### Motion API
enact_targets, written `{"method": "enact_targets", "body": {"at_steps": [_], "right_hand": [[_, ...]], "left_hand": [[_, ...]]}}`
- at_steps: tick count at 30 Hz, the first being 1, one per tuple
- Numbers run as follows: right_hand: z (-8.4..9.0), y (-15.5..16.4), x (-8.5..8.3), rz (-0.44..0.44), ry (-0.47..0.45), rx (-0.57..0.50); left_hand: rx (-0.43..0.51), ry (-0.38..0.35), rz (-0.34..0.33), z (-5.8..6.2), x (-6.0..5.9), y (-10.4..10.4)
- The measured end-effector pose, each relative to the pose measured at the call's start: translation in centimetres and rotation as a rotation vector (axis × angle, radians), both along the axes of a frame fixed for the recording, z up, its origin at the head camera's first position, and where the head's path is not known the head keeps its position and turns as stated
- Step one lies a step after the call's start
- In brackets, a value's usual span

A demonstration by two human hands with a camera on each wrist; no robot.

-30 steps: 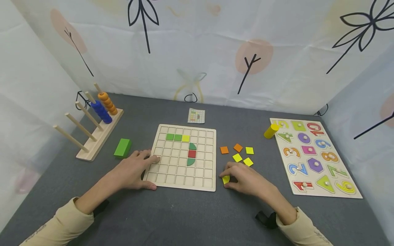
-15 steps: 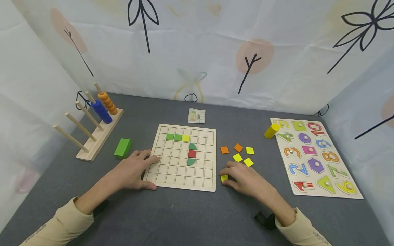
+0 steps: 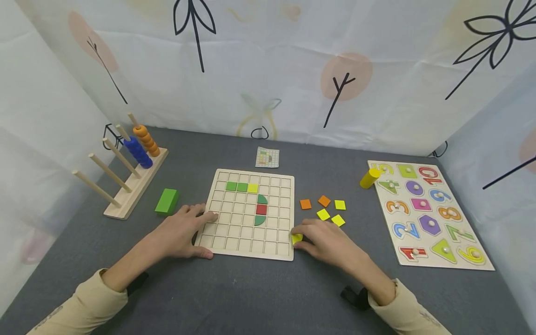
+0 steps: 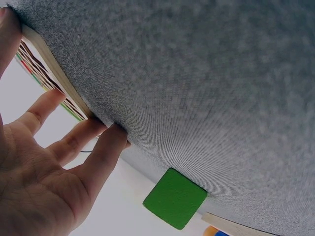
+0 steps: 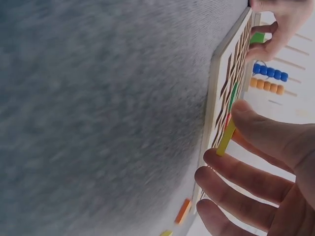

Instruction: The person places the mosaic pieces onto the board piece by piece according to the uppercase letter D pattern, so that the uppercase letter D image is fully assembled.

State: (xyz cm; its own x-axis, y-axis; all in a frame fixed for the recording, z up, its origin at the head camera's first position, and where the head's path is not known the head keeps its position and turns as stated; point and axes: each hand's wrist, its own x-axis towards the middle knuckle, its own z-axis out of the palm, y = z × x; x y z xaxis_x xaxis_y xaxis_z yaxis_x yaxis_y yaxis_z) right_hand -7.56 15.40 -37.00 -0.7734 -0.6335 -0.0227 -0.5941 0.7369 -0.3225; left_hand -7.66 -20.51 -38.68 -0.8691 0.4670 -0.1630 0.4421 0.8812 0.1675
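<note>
Right hand (image 3: 326, 239): thumb and forefinger pinch a thin, square yellow tile (image 5: 226, 138), a narrow grip, the other fingers loosely bent in the right wrist view. In the head view the tile sits at the right edge of the pale wooden grid board (image 3: 272, 242), low centre of the frame; the hand partly covers it, so whether it touches the board cannot be told.

Left hand (image 3: 182, 232): wide, fingers spread on the board's left edge, thumb by its lower left corner.

On the board, upper part: two green square tiles (image 3: 236, 186) and a yellow square tile (image 3: 252, 188) in a row; right of these, a column of a green quarter-round tile (image 3: 262, 199), a red square tile (image 3: 261, 209) and a second green quarter-round tile (image 3: 260, 220).

Just above the right hand: two orange square tiles (image 3: 305, 204) and three loose yellow square tiles (image 3: 323, 214).

Left of frame: green rectangular block (image 3: 167, 201); wooden peg stand (image 3: 138, 186) with blue and orange beads.

Centre, above the board: small printed card (image 3: 267, 157). Right of frame: yellow cylinder (image 3: 369, 178) beside a wooden number-and-shape puzzle (image 3: 412, 217).
</note>
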Motion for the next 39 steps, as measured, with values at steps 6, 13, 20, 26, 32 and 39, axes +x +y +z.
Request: {"method": "enact_targets", "body": {"at_steps": [6, 13, 20, 26, 32, 39], "right_hand": [[0.3, -1.4, -0.4, 0.030, -0.002, 0.003], [0.8, -3.2, -1.0, 0.080, -0.003, -0.028], [1.0, -5.2, -1.3, 0.130, -0.006, -0.027], [0.7, -7.1, -1.5, 0.174, -0.010, -0.010], [0.4, -8.6, -1.6, 0.163, -0.013, 0.002], [0.0, -10.2, -1.8, 0.135, -0.018, 0.045]], "left_hand": [[0.003, 0.007, -0.003, 0.0, 0.1, 0.0], [-0.008, 0.002, 0.004, 0.1, 0.0, 0.1], [-0.001, 0.004, 0.007, 0.3, 0.0, 0.1], [0.003, 0.010, 0.004, 0.2, 0.1, 0.2], [0.006, 0.013, 0.000, 0.2, 0.0, 0.1], [0.010, 0.000, 0.002, 0.2, 0.0, 0.1]]}}
